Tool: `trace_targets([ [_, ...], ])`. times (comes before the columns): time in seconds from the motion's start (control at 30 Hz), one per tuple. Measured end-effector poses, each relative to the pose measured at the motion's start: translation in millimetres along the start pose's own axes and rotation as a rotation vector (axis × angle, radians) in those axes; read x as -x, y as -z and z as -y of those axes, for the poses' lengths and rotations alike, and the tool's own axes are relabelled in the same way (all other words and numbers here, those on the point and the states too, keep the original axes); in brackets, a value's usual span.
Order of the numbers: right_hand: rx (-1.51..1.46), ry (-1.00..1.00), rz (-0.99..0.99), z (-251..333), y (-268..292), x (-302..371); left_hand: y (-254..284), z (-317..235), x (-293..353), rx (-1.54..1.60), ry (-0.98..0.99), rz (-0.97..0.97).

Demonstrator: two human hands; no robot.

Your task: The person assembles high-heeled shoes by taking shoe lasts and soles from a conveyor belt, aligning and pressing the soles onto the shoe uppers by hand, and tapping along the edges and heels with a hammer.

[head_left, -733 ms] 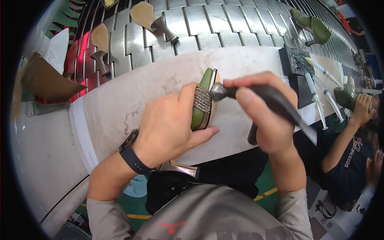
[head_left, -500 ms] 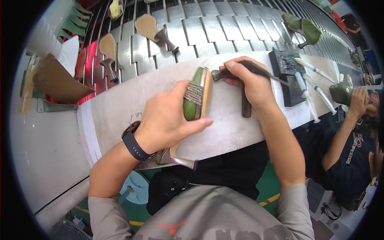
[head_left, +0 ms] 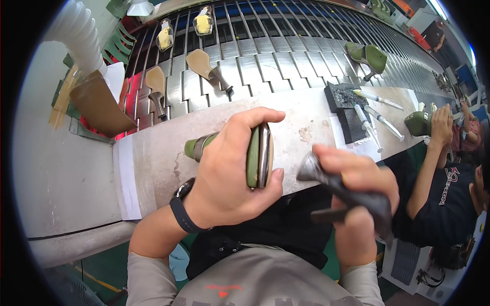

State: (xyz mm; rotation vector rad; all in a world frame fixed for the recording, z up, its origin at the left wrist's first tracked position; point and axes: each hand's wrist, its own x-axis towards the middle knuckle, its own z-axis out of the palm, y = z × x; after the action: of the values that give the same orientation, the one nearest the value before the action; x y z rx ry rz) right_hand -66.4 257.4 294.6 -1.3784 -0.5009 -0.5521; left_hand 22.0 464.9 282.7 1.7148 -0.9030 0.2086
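My left hand (head_left: 224, 166) is wrapped round a sandal (head_left: 265, 155) on a green shoe last (head_left: 253, 160). The edge of its pale sole faces right, beside my spread thumb and index finger. The last's other end sticks out left of my hand, with a strap round it. To the right, over the bench's front edge, my right hand (head_left: 365, 178) grips a dark hammer (head_left: 334, 186). Its metal face points left toward the sandal, with a gap between them. Hand and hammer are smeared by motion.
On the bench (head_left: 153, 153) lie dark blocks (head_left: 352, 125) and several syringes (head_left: 378, 125). The slatted metal conveyor (head_left: 255, 71) carries heeled soles (head_left: 199, 62) and a green last (head_left: 374, 58). At the right, a co-worker's hand (head_left: 440, 125) holds another green last (head_left: 417, 123).
The sandal has been turned in my left hand and brought nearer my body; its glittery strap no longer shows. My right hand and the hammer have moved back toward me, away from the blocks.
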Motion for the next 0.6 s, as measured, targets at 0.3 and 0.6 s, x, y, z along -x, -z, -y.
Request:
trace_targets([
  [0.3, 0.241, -0.331, 0.259, 36, -9, -32, -19, 5, 15, -0.153, -0.123, -0.064],
  [0.6, 0.127, -0.757, 0.228, 41, -19, -41, -15, -9, 62, -0.228, -0.122, -0.034],
])
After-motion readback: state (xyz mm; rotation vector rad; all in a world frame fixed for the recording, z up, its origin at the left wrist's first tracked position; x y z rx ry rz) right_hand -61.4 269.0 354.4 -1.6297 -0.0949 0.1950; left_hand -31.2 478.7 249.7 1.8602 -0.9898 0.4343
